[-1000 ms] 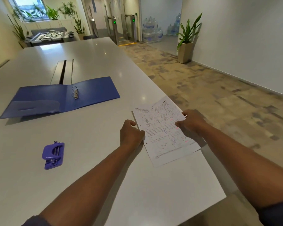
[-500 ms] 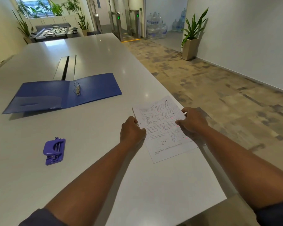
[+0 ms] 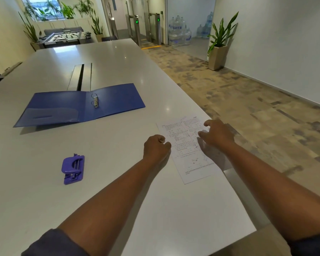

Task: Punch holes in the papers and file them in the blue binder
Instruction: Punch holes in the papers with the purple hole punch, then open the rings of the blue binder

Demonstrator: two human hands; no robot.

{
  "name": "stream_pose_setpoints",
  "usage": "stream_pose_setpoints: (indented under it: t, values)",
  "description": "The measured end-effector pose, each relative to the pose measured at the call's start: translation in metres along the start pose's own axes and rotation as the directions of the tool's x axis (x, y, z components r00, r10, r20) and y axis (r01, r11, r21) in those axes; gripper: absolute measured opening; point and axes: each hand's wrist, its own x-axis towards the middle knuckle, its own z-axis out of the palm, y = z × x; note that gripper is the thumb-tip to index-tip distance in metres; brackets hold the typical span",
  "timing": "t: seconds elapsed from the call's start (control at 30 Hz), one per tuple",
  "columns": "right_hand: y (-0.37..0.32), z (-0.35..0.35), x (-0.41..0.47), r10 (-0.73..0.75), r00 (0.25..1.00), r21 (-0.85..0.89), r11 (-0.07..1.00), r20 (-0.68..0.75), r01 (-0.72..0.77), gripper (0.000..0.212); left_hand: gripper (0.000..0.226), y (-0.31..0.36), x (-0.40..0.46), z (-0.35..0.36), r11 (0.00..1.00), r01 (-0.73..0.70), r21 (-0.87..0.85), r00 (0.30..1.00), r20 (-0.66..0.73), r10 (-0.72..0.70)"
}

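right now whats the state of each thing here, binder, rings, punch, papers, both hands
blue binder: open, flat on the table
binder rings: look closed
hole punch: on the table, untouched
papers: flat at the table's edge, not in the binder
left hand: fingers curled at the papers' left edge
right hand: fingers spread, over the papers

Bare table (image 3: 118, 182) is seen between the hole punch (image 3: 73, 169) at 9 o'clock of the left hand (image 3: 156, 148) and that hand; open tabletop also lies toward the blue binder (image 3: 81, 106) at 11 o'clock; the papers (image 3: 188, 152) are flanked by both hands, the right hand (image 3: 217, 134) above their right edge.
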Motion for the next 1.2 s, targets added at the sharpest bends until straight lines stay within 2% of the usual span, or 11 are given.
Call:
stream_pose_setpoints:
  t: [0.07, 0.17, 0.37, 0.43, 0.53, 0.6, 0.67, 0.77, 0.87, 1.0, 1.2]
  values:
    - [-0.019, 0.005, -0.007, -0.055, 0.998, 0.027, 0.998, -0.020, 0.056, 0.053, 0.040, -0.004, -0.004, -0.009, 0.999, -0.003, -0.048, 1.000, -0.005, 0.002]
    - [-0.056, 0.020, -0.021, -0.182, 0.983, 0.109, 0.978, 0.007, 0.180, 0.051, 0.034, -0.018, -0.009, -0.039, 0.996, -0.088, -0.002, 0.994, -0.064, 0.088]
    - [-0.139, 0.067, -0.063, -0.395, 0.891, 0.356, 0.884, 0.224, 0.303, 0.065, 0.024, -0.052, -0.006, -0.133, 0.988, -0.153, 0.019, 0.939, -0.309, 0.151]
    - [-0.168, 0.087, -0.077, -0.458, 0.838, 0.371, 0.864, 0.296, 0.341, 0.074, 0.025, -0.064, -0.006, -0.165, 0.990, -0.123, 0.073, 0.902, -0.408, 0.142]
    - [-0.212, 0.116, -0.094, -0.525, 0.769, 0.359, 0.842, 0.365, 0.404, 0.088, 0.031, -0.083, -0.010, -0.206, 0.980, 0.050, 0.191, 0.863, -0.503, 0.054]
    - [-0.239, 0.135, -0.103, -0.563, 0.716, 0.330, 0.825, 0.413, 0.458, 0.098, 0.041, -0.098, -0.015, -0.229, 0.947, 0.194, 0.257, 0.887, -0.459, -0.057]
    - [-0.260, 0.152, -0.110, -0.599, 0.664, 0.280, 0.799, 0.448, 0.531, 0.106, 0.047, -0.113, -0.018, -0.247, 0.938, 0.272, 0.216, 0.914, -0.363, -0.182]
    - [-0.287, 0.172, -0.120, -0.619, 0.618, 0.228, 0.772, 0.484, 0.594, 0.112, 0.037, -0.134, -0.021, -0.268, 0.957, 0.283, -0.066, 0.936, -0.198, -0.291]
    - [-0.309, 0.188, -0.129, -0.626, 0.628, 0.228, 0.768, 0.462, 0.598, 0.110, 0.018, -0.152, -0.025, -0.287, 0.936, 0.260, -0.238, 0.955, -0.081, -0.286]
    - [-0.343, 0.209, -0.149, -0.682, 0.601, 0.273, 0.725, 0.417, 0.633, 0.106, 0.020, -0.173, -0.039, -0.323, 0.910, 0.231, -0.344, 0.956, -0.096, -0.278]
    - [-0.415, 0.246, -0.201, -0.782, 0.538, 0.363, 0.623, 0.315, 0.692, 0.083, 0.024, -0.224, -0.064, -0.398, 0.898, 0.209, -0.387, 0.930, -0.204, -0.304]
